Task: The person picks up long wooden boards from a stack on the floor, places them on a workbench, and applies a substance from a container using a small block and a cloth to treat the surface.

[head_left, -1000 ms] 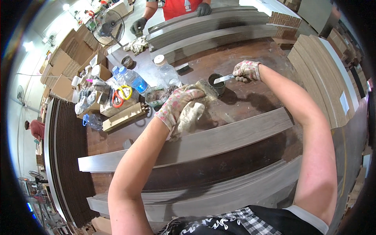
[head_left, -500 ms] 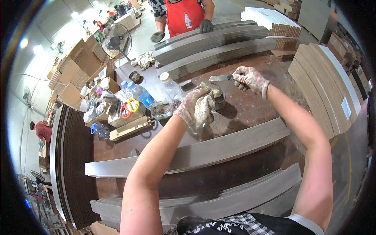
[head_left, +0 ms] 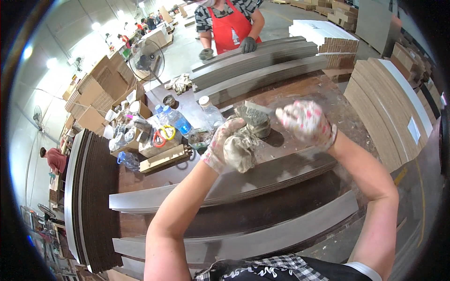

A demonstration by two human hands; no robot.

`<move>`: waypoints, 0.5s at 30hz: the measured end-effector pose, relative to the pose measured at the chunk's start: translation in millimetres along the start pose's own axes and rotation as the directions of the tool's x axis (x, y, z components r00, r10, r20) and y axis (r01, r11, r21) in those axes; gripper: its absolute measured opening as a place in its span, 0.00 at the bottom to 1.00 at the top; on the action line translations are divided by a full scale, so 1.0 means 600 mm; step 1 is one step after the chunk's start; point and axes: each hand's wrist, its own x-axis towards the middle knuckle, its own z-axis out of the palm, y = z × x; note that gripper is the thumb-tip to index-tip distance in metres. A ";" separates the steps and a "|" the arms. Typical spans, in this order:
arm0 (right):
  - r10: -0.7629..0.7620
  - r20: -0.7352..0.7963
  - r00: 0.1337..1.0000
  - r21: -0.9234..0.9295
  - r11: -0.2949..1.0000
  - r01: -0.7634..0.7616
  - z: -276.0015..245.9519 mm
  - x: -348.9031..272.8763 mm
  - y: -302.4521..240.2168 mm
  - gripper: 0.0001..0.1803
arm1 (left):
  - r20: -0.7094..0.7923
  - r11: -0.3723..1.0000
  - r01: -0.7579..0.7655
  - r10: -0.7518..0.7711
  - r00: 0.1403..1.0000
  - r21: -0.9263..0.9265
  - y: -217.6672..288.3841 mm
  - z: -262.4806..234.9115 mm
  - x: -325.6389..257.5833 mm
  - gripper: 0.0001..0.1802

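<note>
My left hand, in a stained white glove, is closed around a dirty grey rag, which bunches up beneath the fingers. Part of the greyish cloth rises past the fingertips, beside a small tin on the table. My right hand, in a white glove with pink spots, is blurred by motion. It grips a putty knife, whose flat blade points left and lies against the upper part of the cloth. The fingers hide the knife's handle.
Long grey boards lie across the table in front of me; stacked boards stand at the far side, by a co-worker in a red apron. Bottles, scissors and a box crowd the left. Curved panels stack up at right.
My right hand has come nearer and lower with the putty knife, its blade now against the cloth. My left hand and the rag have moved slightly nearer. The whole view has shifted a little.
</note>
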 end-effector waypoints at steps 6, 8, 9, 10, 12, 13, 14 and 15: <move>0.203 0.058 0.978 0.348 0.914 -0.210 -0.093 0.029 -0.095 0.13 | -0.070 0.999 -0.029 0.031 0.997 0.030 -0.001 -0.047 -0.082 0.17; 0.549 0.178 0.817 0.652 0.555 -0.516 -0.101 0.049 -0.121 0.07 | -0.013 0.992 -0.033 0.035 0.999 0.123 -0.007 -0.068 -0.105 0.24; 0.674 0.478 0.564 0.686 0.114 -0.718 -0.108 0.072 -0.133 0.03 | -0.006 0.990 -0.005 0.006 1.000 0.138 -0.006 -0.080 -0.119 0.24; 0.633 0.640 0.436 0.691 -0.225 -0.687 -0.109 0.079 -0.131 0.05 | 0.061 0.989 -0.028 0.019 0.998 0.147 -0.009 -0.089 -0.124 0.25; 0.573 0.768 0.286 0.549 -0.359 -0.755 -0.117 0.081 -0.133 0.06 | 0.188 0.984 -0.079 0.049 0.981 0.157 -0.020 -0.098 -0.131 0.25; 0.584 0.788 0.197 0.487 -0.395 -0.779 -0.121 0.065 -0.130 0.06 | 0.118 0.992 -0.048 0.034 0.992 0.117 -0.028 0.002 -0.156 0.19; 0.624 0.769 0.137 0.487 -0.434 -0.758 -0.126 0.065 -0.132 0.05 | 0.203 0.988 -0.119 0.097 0.974 0.097 -0.029 0.008 -0.162 0.24; 0.594 0.790 0.150 0.502 -0.487 -0.715 -0.134 0.060 -0.125 0.05 | 0.178 0.981 -0.159 0.138 0.974 0.110 -0.031 0.009 -0.171 0.25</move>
